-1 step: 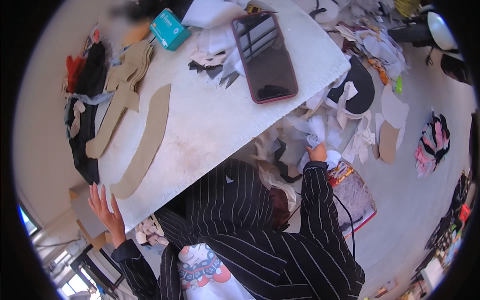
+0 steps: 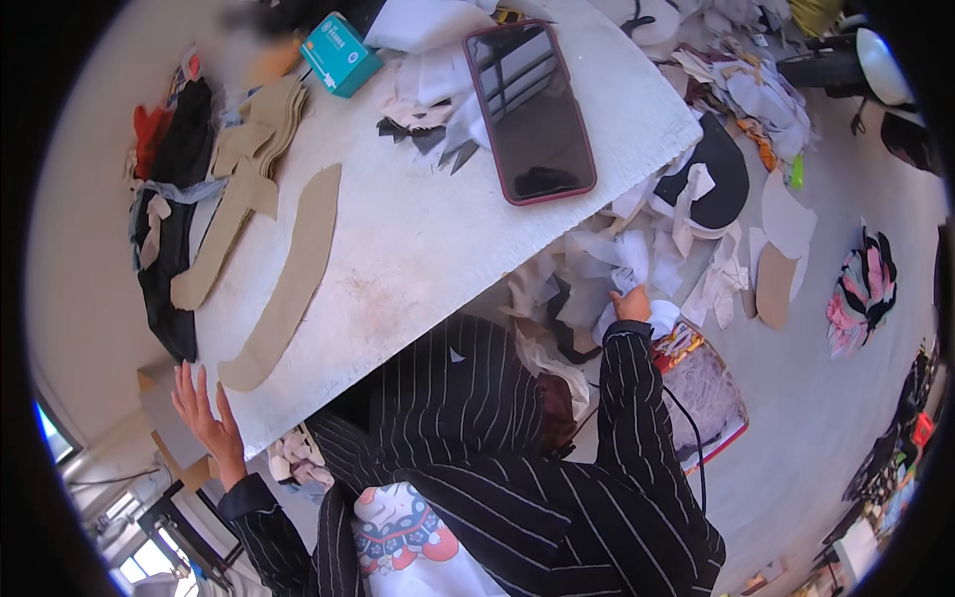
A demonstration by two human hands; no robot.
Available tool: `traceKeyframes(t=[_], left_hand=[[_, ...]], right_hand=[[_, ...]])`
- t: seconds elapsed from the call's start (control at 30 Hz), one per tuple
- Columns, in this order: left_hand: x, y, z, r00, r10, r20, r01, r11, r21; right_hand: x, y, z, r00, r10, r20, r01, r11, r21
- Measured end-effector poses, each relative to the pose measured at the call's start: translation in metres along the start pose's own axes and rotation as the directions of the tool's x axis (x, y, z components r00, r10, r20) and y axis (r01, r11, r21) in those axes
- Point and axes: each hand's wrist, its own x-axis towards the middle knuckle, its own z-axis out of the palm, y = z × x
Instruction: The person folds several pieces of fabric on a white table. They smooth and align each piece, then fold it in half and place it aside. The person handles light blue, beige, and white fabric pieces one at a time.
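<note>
My left hand (image 2: 209, 418) is raised at the table's near left corner, fingers stretched and apart, holding nothing. Its closest neighbour is the lower end of a long curved tan strip (image 2: 288, 279) that lies on the white table (image 2: 388, 259). Reaching down past the table's right edge, my right hand (image 2: 630, 304) has its fingers closed on a thin white scrap (image 2: 629, 261) among a heap of pale offcuts. The fingertips are partly hidden by the scraps. On the table lies a dark phone (image 2: 532, 114) with a red rim, face up.
Stacked tan pieces (image 2: 234, 189) and dark cloth (image 2: 179, 229) lie along the table's left side. A teal box (image 2: 340, 56) sits at the far edge. On the floor, right, are a box of shreds (image 2: 704, 398), a black cable (image 2: 696, 428) and a pink-and-black cloth bundle (image 2: 861, 289).
</note>
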Motion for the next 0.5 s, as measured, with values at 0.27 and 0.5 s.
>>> traceKeyframes(t=[0.27,0.5], left_hand=[[-0.021,-0.037,-0.02,0.998,-0.05,0.026,0.047,0.992,0.117],[-0.031,-0.035,-0.024,0.999,-0.051,0.005,0.05,0.991,0.127]], right_hand=[[0.022,0.017,0.045,0.995,-0.088,-0.046,0.087,0.996,-0.012],[-0.02,-0.017,0.041,0.964,-0.258,0.067,0.252,0.964,0.089]])
